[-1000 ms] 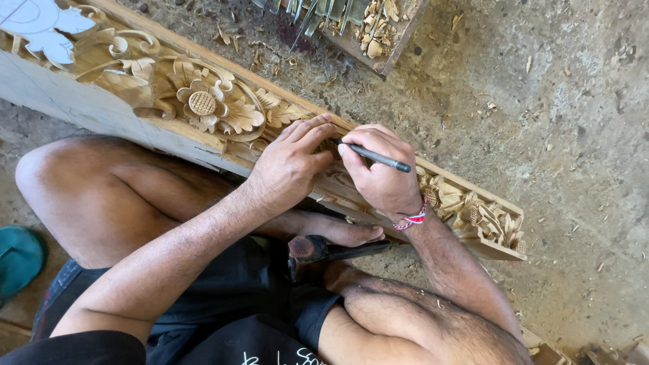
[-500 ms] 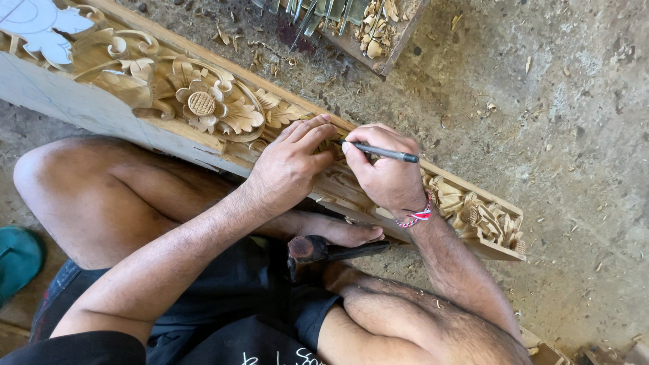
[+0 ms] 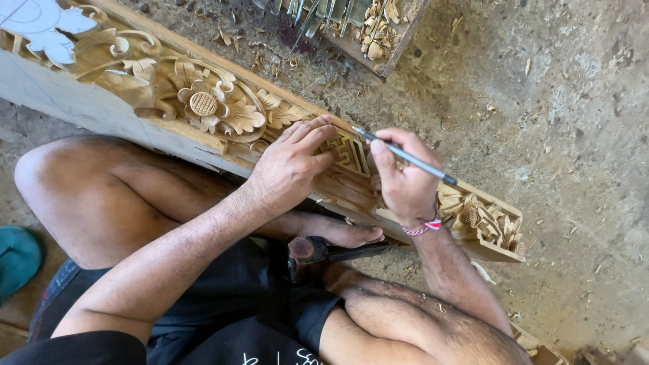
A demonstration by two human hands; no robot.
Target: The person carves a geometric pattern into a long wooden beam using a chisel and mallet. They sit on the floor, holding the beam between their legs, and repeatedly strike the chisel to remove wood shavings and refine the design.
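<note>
Chisel [image 3: 405,157] in right hand [image 3: 404,181]

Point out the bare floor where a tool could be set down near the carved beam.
The free patch is the concrete floor right of the tool tray and beyond the carved beam, with only scattered chips. It is crowded along the beam, where the left hand and the right hand with its chisel work above the mallet.
</note>
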